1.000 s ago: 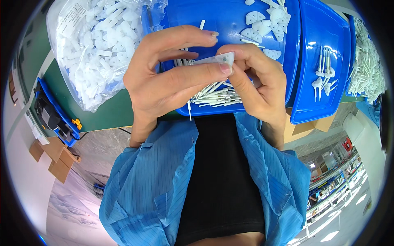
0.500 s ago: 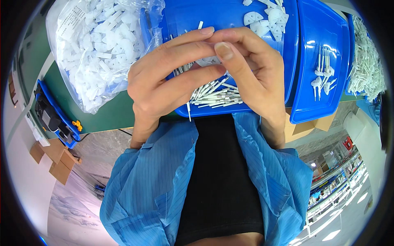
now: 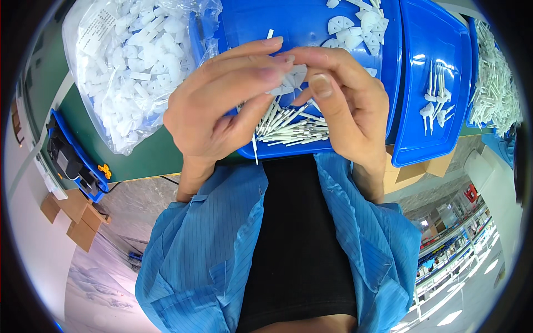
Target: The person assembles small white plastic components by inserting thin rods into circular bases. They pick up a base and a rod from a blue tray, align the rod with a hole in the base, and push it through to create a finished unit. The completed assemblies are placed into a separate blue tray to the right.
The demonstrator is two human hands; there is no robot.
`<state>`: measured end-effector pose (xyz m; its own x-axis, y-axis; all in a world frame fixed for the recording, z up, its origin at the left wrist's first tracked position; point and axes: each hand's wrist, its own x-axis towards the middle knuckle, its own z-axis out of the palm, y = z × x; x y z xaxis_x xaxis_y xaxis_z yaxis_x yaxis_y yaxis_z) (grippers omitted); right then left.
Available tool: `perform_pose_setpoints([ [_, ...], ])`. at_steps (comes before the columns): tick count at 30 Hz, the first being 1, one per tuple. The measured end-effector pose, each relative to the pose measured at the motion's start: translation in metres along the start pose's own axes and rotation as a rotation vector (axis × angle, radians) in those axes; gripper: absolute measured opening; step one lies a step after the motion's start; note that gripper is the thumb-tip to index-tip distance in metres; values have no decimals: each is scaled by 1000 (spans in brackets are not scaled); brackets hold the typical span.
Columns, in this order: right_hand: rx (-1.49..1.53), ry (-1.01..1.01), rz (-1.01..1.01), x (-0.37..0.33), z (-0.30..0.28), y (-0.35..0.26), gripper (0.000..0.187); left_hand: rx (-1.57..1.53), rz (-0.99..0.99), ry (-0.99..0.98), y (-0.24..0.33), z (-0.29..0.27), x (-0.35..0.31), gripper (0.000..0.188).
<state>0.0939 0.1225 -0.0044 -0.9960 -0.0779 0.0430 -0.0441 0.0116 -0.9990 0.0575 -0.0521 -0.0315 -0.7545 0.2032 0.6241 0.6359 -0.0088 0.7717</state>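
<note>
Both my hands meet above a blue tray (image 3: pixel 252 28). Between their fingers is a white fan-shaped plastic piece (image 3: pixel 290 80), partly covered by the fingertips. My left hand (image 3: pixel 208 105) has its thumb and fingers closed around the piece's left side. My right hand (image 3: pixel 358 108) is curled, with its index fingertip at the piece's upper edge and its thumb bent in below; whether it also holds a small part is hidden. Beneath the hands, a pile of thin white rods with metallic sections (image 3: pixel 294 129) lies in the tray's near end. Loose white fan-shaped pieces (image 3: pixel 350 36) lie at its far right.
A clear plastic bag of white pieces (image 3: pixel 139 66) rests to the left on the green table (image 3: pixel 155 152). To the right, a second blue tray (image 3: pixel 427 147) holds several rod-and-fan assemblies (image 3: pixel 438 100). Beyond it is a heap of white rods (image 3: pixel 494 83).
My fingers have shifted apart slightly, and the right thumb has moved right and down. More of the white fan-shaped piece now shows between the hands.
</note>
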Motion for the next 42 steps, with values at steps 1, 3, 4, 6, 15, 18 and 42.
perform_pose_setpoints([
  [1,-39,20,32,-1,-1,0,16,83,50,-70,-2,-2,3,24],
  [3,-116,62,95,-3,-2,0,15,185,81,-179,0,-3,8,23],
  [4,-141,69,106,-4,-3,0,14,211,60,-215,4,-4,10,21],
  [6,-191,84,126,-5,-4,-1,13,220,70,-278,6,-6,11,22],
  [15,-541,683,-58,-24,-66,-29,24,-5,183,-97,-2,-11,6,52],
  [18,-943,849,68,-37,-105,-51,26,-118,133,-2,-1,-13,1,41],
  [42,-730,-146,64,-22,-29,5,15,206,-365,-195,21,13,26,26],
])
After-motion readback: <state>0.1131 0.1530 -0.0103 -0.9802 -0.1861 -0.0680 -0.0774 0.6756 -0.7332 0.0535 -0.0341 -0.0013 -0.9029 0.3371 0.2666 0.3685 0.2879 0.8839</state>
